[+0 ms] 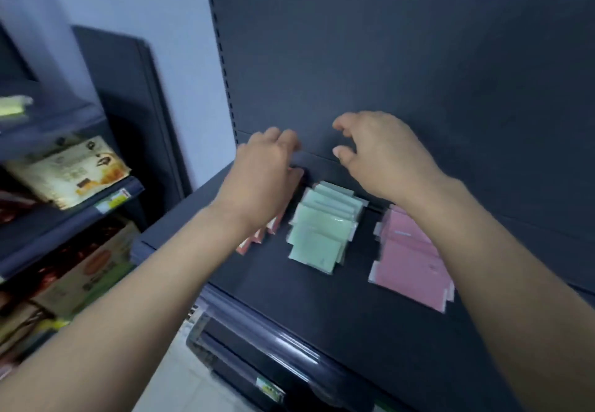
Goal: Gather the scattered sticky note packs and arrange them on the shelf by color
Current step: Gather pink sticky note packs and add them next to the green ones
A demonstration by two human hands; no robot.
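Three rows of wrapped sticky note packs lie on the dark shelf (322,308). Orange-red packs (273,226) are at the left, mostly hidden under my left hand (267,167). Pale green packs (325,225) overlap in the middle row. Pink packs (412,257) lie at the right, partly covered by my right forearm. My left hand rests palm down over the far end of the orange-red row; whether it grips a pack is hidden. My right hand (376,151) hovers above the far end of the green row, fingers curled and apart, holding nothing.
The dark back panel (402,67) rises just behind the hands. A price-tag rail (257,341) runs along the shelf's front edge. To the left stands another shelf unit with snack bags (74,170) and boxes (93,270). Pale floor shows below.
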